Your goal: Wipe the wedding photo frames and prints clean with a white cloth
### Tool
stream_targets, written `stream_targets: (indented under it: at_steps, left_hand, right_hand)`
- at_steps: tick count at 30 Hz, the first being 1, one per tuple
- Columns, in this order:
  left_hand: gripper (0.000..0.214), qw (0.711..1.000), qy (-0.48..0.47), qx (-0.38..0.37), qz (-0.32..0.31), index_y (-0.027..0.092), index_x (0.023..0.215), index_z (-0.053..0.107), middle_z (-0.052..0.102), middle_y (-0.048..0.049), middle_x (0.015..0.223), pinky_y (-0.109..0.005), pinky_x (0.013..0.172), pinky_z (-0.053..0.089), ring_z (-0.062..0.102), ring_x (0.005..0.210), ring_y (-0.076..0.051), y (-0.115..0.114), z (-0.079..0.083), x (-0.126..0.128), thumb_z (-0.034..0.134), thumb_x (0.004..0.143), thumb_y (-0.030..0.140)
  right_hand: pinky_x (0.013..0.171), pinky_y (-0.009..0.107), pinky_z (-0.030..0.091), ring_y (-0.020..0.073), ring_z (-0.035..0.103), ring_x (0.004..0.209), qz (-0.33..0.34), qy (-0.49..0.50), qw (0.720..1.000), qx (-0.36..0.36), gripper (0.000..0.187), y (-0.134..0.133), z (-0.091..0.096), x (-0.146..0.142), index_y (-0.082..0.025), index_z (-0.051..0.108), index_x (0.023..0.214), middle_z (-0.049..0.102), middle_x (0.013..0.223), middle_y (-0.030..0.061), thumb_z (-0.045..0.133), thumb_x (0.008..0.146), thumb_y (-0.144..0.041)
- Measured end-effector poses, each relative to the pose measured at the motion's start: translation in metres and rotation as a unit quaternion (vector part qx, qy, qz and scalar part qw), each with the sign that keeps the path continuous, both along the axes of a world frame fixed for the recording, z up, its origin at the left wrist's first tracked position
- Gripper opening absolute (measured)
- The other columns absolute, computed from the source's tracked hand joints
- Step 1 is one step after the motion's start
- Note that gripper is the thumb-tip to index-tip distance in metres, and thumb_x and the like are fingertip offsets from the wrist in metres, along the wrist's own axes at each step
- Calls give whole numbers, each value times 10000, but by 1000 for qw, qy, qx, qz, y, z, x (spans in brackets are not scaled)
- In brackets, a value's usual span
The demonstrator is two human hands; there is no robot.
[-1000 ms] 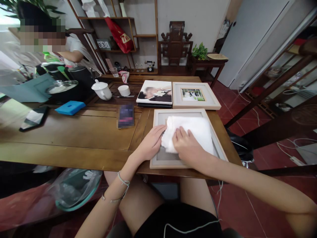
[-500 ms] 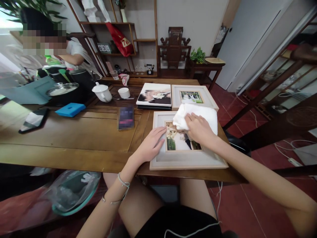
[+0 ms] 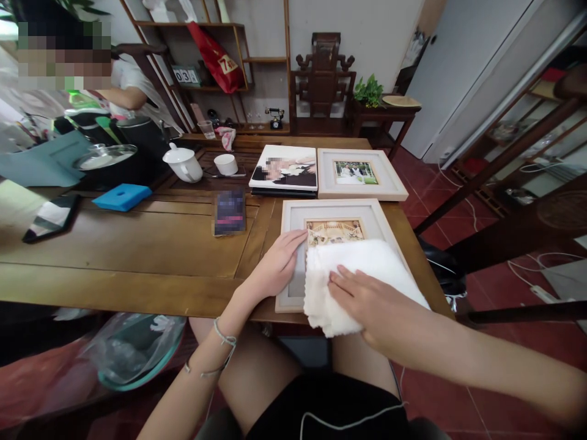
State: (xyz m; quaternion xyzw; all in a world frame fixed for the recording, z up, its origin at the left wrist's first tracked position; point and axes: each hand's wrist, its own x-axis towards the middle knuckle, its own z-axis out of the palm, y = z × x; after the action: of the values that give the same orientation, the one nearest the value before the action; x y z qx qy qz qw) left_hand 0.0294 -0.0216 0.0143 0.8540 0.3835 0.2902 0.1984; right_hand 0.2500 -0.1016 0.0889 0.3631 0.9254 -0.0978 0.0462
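A picture frame (image 3: 293,211) with a pale wood border and a light mat lies flat at the table's front edge. My left hand (image 3: 277,263) rests on its left side, fingers stretched out over the mat and reaching the inner picture's corner. Under my right hand (image 3: 362,299) is a folded white cloth (image 3: 385,256), pressed against the lower part of the frame, with my fingers laid along it. The cloth covers most of the inner photo (image 3: 334,230) and hangs a little past the frame's front edge.
Behind lie a second framed photo (image 3: 394,183) and a stack topped by a photo panel (image 3: 284,162). Leftward are a dark packet (image 3: 230,211), a white cup (image 3: 226,164), a lidded teapot (image 3: 183,164) and a blue block (image 3: 121,197). Another person sits at the far left.
My right hand has drawn the white cloth from the frame's upper right down towards its front edge, uncovering the photo's top. My left hand has stayed on the frame's left side.
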Motion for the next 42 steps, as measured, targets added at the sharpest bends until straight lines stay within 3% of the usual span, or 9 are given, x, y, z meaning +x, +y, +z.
stream_targets:
  at_steps: [3,7,12,18,24,27,31,36,42]
  left_hand:
    - [475,1000,3,1,-4,102,1389,457,483,-159,1434,-482,1173,322,414,1355,-242,0,-1,0,323,933,105]
    - [511,1000,-6,-1,-9,128,1399,456,481,-152,1441,-504,1174,313,418,1354,-251,0,-2,-2,342,903,81]
    - [530,1000,-7,-4,-13,133,1401,457,475,-140,1451,-489,1180,310,408,1368,-241,1,-1,-3,327,893,61]
    - [525,1000,-6,-3,-14,105,1401,454,476,-159,1444,-488,1182,306,414,1361,-243,2,-2,-3,317,896,63]
    - [537,1000,-3,3,-14,127,1398,457,483,-149,1438,-516,1165,325,410,1360,-249,2,-2,-3,321,883,52]
    - [533,1000,0,7,-17,114,1392,458,480,-154,1438,-508,1168,323,410,1359,-243,2,-3,-3,316,882,48]
    - [530,1000,-2,6,-19,99,1387,467,481,-163,1440,-505,1174,316,415,1357,-248,2,-3,-3,313,883,51]
    - [534,1000,-3,5,-16,99,1386,471,480,-159,1444,-494,1178,313,414,1361,-247,2,-3,-4,317,877,49]
    - [539,1000,-10,-1,-18,144,1385,476,489,-133,1441,-493,1173,325,417,1364,-240,2,-2,-4,333,874,52]
  right_hand:
    - [1058,475,425,327,444,1339,-47,-1,999,7,717,12,2,13,-31,533,1329,531,1392,226,462,618,22]
    - [1127,567,287,348,355,1393,-125,-13,987,100,708,68,-12,37,-65,482,1383,453,1470,197,496,678,-7]
    - [1136,522,286,354,347,1395,-170,24,967,187,621,117,-31,62,18,461,1365,441,1462,248,539,769,-139]
    - [1077,519,375,383,430,1334,-140,-50,980,132,615,62,-18,41,67,465,1338,504,1395,273,472,736,-61]
    - [841,441,551,352,648,1061,-106,-84,989,56,528,-1,8,14,-47,631,1157,663,1183,228,515,642,-48]
    - [893,473,528,348,625,1114,-123,-49,987,89,539,13,-1,19,-74,598,1228,635,1255,210,512,696,-69]
    - [1077,501,383,325,470,1318,-118,12,980,158,612,64,-26,42,-49,502,1345,537,1388,220,524,734,-76]
    - [1088,497,343,331,421,1351,-167,29,955,243,610,115,-40,67,9,449,1369,496,1413,254,528,770,-78]
    - [893,417,463,337,602,1075,-173,-105,949,243,409,85,-20,47,-19,597,1113,657,1125,238,538,709,-44]
